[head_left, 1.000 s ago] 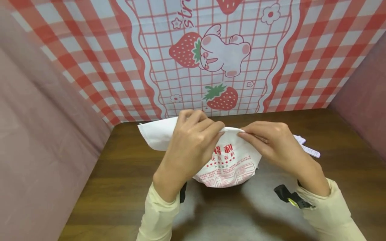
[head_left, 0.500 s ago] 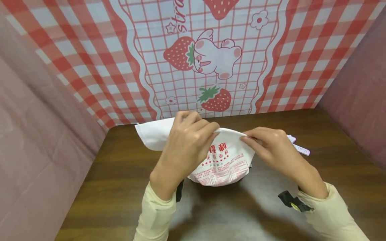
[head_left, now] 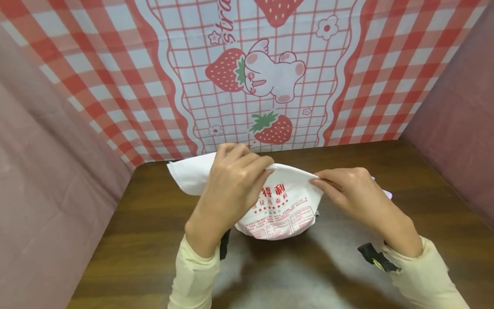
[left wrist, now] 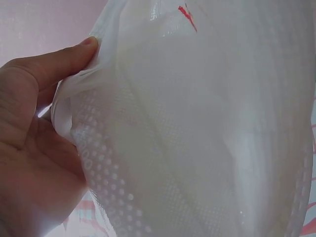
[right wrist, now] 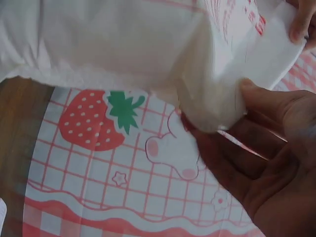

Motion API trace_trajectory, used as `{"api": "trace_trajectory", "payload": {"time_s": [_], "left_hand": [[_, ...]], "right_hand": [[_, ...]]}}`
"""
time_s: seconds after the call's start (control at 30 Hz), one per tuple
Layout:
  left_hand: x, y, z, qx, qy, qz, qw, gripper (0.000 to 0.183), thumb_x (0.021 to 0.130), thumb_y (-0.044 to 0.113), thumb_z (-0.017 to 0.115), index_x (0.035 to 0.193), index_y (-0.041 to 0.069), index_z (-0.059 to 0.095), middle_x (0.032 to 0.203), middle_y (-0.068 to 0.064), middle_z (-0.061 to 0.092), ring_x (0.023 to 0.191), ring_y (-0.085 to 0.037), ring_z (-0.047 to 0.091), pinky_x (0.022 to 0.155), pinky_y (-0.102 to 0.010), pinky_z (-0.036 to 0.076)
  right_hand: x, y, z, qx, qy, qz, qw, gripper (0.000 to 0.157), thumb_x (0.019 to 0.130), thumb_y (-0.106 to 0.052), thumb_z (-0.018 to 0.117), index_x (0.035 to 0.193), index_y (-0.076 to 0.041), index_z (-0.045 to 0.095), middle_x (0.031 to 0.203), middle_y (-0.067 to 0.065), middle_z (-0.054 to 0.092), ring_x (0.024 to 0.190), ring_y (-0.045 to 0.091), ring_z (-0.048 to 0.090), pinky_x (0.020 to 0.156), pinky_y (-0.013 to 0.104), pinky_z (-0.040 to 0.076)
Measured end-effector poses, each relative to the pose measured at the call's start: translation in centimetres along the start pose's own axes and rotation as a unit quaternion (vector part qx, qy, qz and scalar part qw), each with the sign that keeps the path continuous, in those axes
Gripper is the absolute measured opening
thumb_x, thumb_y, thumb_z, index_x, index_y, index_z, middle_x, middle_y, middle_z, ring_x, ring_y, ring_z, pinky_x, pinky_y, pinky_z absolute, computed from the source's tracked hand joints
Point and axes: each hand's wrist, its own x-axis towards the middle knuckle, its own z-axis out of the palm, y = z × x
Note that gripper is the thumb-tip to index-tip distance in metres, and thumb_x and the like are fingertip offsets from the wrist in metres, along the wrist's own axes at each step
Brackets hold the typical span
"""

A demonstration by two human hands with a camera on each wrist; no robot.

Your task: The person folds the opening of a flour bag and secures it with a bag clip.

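Note:
A white flour bag (head_left: 283, 206) with red printed characters hangs between both hands above the table. My left hand (head_left: 233, 184) grips its folded top edge near the middle, and a plain white flap sticks out to the left. At the right end of that edge, my right hand (head_left: 355, 193) pinches the bag between thumb and fingers. In the left wrist view the left thumb lies on the sheer, dotted bag material (left wrist: 163, 128). The right wrist view has the right fingers beneath a rounded bag corner (right wrist: 212, 108). The bag's far side is hidden in the head view.
The brown wooden table (head_left: 135, 240) extends around the hands. Behind my right hand lies a small white and purple object (head_left: 387, 194), mostly covered. A red checked strawberry cloth (head_left: 266, 73) hangs at the back, with pinkish curtains (head_left: 50, 171) at the sides.
My right hand has shifted right relative to the left, so a longer stretch of top edge shows between them. Both hands keep hold of the bag. The head view has shifted slightly.

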Motion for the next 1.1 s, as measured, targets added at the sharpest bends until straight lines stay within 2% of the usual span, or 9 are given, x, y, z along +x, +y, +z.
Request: {"api": "trace_trajectory", "payload": {"time_s": [0.07, 0.17, 0.37, 0.47, 0.63, 0.7, 0.8, 0.93, 1.1], "left_hand": [[0.0, 0.0, 0.0, -0.005, 0.000, -0.002, 1.0000, 0.013, 0.088, 0.021, 0.057, 0.088, 0.014, 0.068, 0.076, 0.006, 0.064, 0.072, -0.012, 0.046, 0.085, -0.034, 0.033], [0.0, 0.1, 0.0, -0.012, -0.002, -0.006, 0.9999, 0.013, 0.087, 0.021, 0.057, 0.089, 0.013, 0.068, 0.078, 0.006, 0.064, 0.073, -0.012, 0.046, 0.084, -0.033, 0.033], [-0.1, 0.2, -0.1, -0.024, -0.014, -0.018, 0.9995, 0.012, 0.087, 0.020, 0.059, 0.090, 0.012, 0.067, 0.079, 0.005, 0.064, 0.074, -0.011, 0.045, 0.077, -0.030, 0.032], [-0.2, 0.3, -0.4, -0.026, -0.037, -0.043, 0.9981, 0.013, 0.085, 0.017, 0.061, 0.095, 0.012, 0.065, 0.083, 0.004, 0.065, 0.075, -0.012, 0.045, 0.073, -0.030, 0.031], [-0.4, 0.2, -0.6, -0.001, -0.075, -0.093, 0.9929, 0.026, 0.081, 0.018, 0.066, 0.106, 0.012, 0.063, 0.090, 0.003, 0.067, 0.079, -0.015, 0.051, 0.071, -0.033, 0.033], [-0.5, 0.1, -0.5, 0.004, -0.073, -0.086, 0.9935, 0.021, 0.081, 0.017, 0.066, 0.101, 0.012, 0.065, 0.087, 0.003, 0.067, 0.077, -0.015, 0.050, 0.071, -0.033, 0.033], [-0.5, 0.0, -0.4, -0.002, -0.057, -0.055, 0.9968, 0.008, 0.083, 0.014, 0.062, 0.089, 0.012, 0.067, 0.078, 0.004, 0.065, 0.072, -0.014, 0.047, 0.072, -0.031, 0.033], [-0.4, 0.0, -0.2, -0.002, -0.037, -0.026, 0.9990, 0.009, 0.085, 0.012, 0.057, 0.085, 0.012, 0.066, 0.073, 0.004, 0.062, 0.071, -0.013, 0.044, 0.072, -0.030, 0.032], [-0.3, -0.1, -0.3, -0.002, -0.027, -0.020, 0.9994, 0.011, 0.085, 0.011, 0.056, 0.086, 0.011, 0.067, 0.073, 0.003, 0.062, 0.070, -0.013, 0.044, 0.070, -0.029, 0.032]], "right_hand": [[-0.2, 0.2, -0.3, -0.010, -0.015, 0.013, 1.000, 0.011, 0.078, -0.016, 0.069, 0.089, -0.019, 0.069, 0.071, -0.013, 0.061, 0.052, -0.003, 0.044, 0.047, 0.011, 0.035], [-0.3, 0.6, -0.5, 0.006, -0.038, 0.025, 0.999, 0.012, 0.078, -0.013, 0.068, 0.089, -0.019, 0.069, 0.068, -0.013, 0.059, 0.048, -0.002, 0.040, 0.044, 0.010, 0.033], [-0.5, 1.1, -0.6, 0.020, -0.047, 0.021, 0.998, 0.013, 0.079, -0.010, 0.067, 0.089, -0.017, 0.069, 0.069, -0.011, 0.060, 0.049, -0.001, 0.042, 0.045, 0.010, 0.033], [-0.6, 1.2, -0.7, 0.013, -0.044, 0.016, 0.999, 0.012, 0.078, -0.010, 0.068, 0.088, -0.017, 0.070, 0.070, -0.012, 0.061, 0.050, -0.001, 0.041, 0.046, 0.010, 0.033], [-0.6, 1.6, -0.7, 0.015, -0.041, 0.007, 0.999, 0.012, 0.077, -0.009, 0.069, 0.086, -0.017, 0.070, 0.068, -0.013, 0.060, 0.049, -0.003, 0.041, 0.046, 0.010, 0.033], [-0.6, 1.8, -0.6, 0.020, -0.039, 0.006, 0.999, 0.013, 0.076, -0.009, 0.070, 0.085, -0.017, 0.071, 0.068, -0.013, 0.061, 0.049, -0.002, 0.042, 0.046, 0.010, 0.034], [-0.5, 2.1, -0.7, 0.028, -0.037, 0.008, 0.999, 0.012, 0.075, -0.011, 0.071, 0.084, -0.019, 0.071, 0.070, -0.014, 0.063, 0.051, -0.002, 0.045, 0.047, 0.010, 0.036], [-0.7, 2.4, -1.0, 0.032, -0.040, 0.018, 0.999, 0.011, 0.076, -0.015, 0.070, 0.084, -0.023, 0.071, 0.074, -0.016, 0.064, 0.054, -0.004, 0.048, 0.050, 0.011, 0.038], [-0.8, 2.7, -1.5, 0.047, -0.069, 0.041, 0.996, 0.012, 0.079, -0.021, 0.068, 0.089, -0.027, 0.069, 0.078, -0.020, 0.063, 0.058, -0.004, 0.052, 0.053, 0.012, 0.041]]}}
